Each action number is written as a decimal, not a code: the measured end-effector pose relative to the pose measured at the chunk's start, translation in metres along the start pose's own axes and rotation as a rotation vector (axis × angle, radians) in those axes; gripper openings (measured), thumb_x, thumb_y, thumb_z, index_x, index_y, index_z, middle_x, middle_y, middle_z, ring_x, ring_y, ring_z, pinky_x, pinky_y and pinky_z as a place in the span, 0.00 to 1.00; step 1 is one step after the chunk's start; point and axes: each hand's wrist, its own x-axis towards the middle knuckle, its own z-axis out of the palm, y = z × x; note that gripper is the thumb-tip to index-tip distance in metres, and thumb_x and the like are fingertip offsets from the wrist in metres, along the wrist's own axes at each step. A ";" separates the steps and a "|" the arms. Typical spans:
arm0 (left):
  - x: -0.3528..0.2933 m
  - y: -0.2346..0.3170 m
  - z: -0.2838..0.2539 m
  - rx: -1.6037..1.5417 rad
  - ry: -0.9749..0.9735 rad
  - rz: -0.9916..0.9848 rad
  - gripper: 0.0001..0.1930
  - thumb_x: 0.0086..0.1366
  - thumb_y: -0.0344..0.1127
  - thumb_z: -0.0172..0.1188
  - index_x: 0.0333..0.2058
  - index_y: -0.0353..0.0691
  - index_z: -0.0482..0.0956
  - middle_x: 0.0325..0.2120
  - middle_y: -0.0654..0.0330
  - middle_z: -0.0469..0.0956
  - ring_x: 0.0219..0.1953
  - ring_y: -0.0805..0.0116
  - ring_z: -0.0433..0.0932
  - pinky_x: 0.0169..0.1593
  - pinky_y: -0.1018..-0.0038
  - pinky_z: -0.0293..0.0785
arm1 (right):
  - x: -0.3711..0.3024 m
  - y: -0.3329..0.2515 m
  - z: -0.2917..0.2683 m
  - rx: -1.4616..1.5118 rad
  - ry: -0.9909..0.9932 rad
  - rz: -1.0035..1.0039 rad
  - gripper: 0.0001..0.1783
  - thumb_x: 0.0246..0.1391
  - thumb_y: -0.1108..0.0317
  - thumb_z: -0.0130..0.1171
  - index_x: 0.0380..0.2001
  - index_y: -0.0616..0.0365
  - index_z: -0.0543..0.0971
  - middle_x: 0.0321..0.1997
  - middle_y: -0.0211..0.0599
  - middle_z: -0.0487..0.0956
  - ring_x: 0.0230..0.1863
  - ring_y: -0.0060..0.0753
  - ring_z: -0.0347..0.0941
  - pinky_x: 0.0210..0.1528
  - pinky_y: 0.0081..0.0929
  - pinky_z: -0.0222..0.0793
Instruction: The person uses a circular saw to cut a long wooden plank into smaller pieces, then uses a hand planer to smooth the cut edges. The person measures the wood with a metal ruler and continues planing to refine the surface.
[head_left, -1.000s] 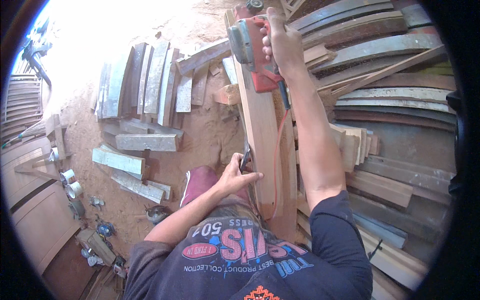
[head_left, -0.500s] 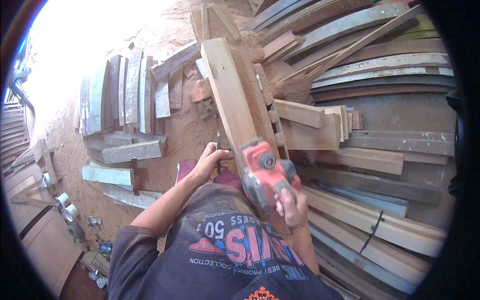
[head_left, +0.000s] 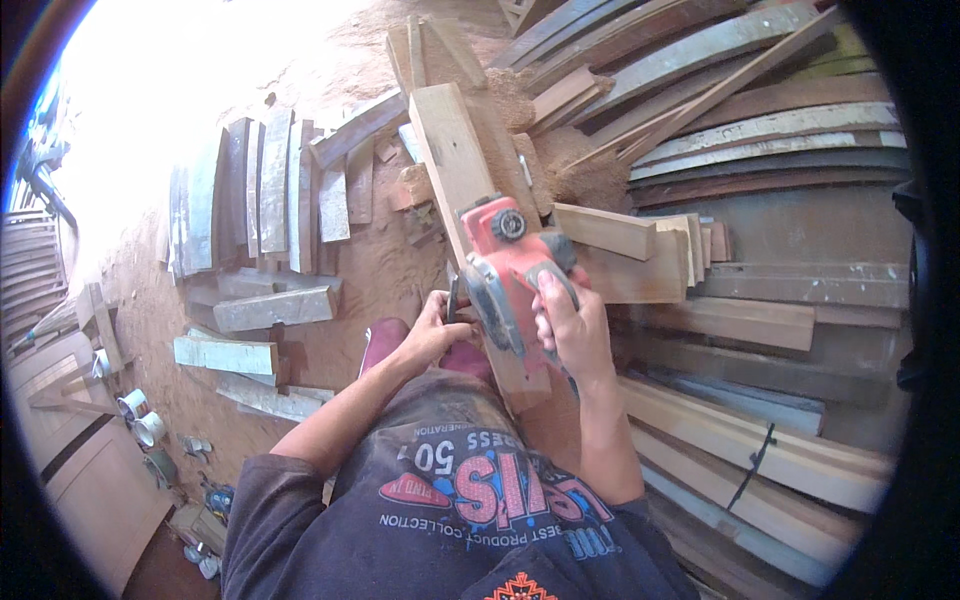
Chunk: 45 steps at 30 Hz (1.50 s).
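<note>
My right hand (head_left: 578,335) is wrapped round the rear handle of a red and dark grey electric planer (head_left: 510,275). The planer rests over a long, light brown timber beam (head_left: 450,135), which runs away from me and sticks out beyond both ends of the tool. Just left of the beam, my left hand (head_left: 430,332) is closed on a slim dark stick-like tool (head_left: 453,288); its exact kind is unclear. Part of the beam lies hidden beneath the planer.
Sawdust (head_left: 580,180) heaps beside the beam. Short timber blocks (head_left: 605,230) lie close on the right, with stacked long boards (head_left: 750,420) beyond. Weathered offcuts (head_left: 275,307) lie on the ground at left, and cups (head_left: 140,415) stand farther left.
My right hand has pushed the planer forward along the beam, away from me. My left hand stays near the beam with the slim dark tool.
</note>
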 end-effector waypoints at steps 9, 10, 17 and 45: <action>0.008 0.013 0.008 0.310 0.004 -0.054 0.43 0.56 0.46 0.84 0.56 0.33 0.62 0.42 0.56 0.78 0.47 0.70 0.79 0.52 0.71 0.79 | 0.091 -0.057 0.035 0.057 0.001 -0.133 0.27 0.72 0.46 0.60 0.28 0.60 0.82 0.20 0.19 0.71 0.17 0.10 0.65 0.18 0.19 0.59; 0.009 0.013 0.009 0.376 0.028 -0.052 0.44 0.56 0.48 0.85 0.56 0.32 0.62 0.42 0.56 0.78 0.46 0.70 0.79 0.52 0.71 0.79 | 0.100 -0.063 0.038 0.054 0.001 -0.128 0.28 0.72 0.45 0.61 0.28 0.60 0.82 0.19 0.19 0.70 0.17 0.10 0.65 0.18 0.19 0.59; 0.017 0.001 0.004 0.462 0.029 -0.008 0.53 0.52 0.55 0.86 0.61 0.27 0.62 0.46 0.46 0.78 0.51 0.59 0.79 0.55 0.64 0.78 | 0.166 -0.104 0.061 0.034 -0.006 -0.126 0.29 0.70 0.41 0.61 0.30 0.59 0.84 0.17 0.21 0.71 0.15 0.13 0.65 0.16 0.21 0.59; -0.021 -0.056 -0.094 0.196 0.294 -0.005 0.20 0.69 0.36 0.69 0.54 0.35 0.74 0.37 0.52 0.83 0.25 0.66 0.80 0.25 0.71 0.75 | -0.211 0.117 -0.096 0.044 0.394 0.049 0.36 0.72 0.33 0.58 0.36 0.63 0.83 0.21 0.22 0.73 0.19 0.14 0.65 0.21 0.20 0.58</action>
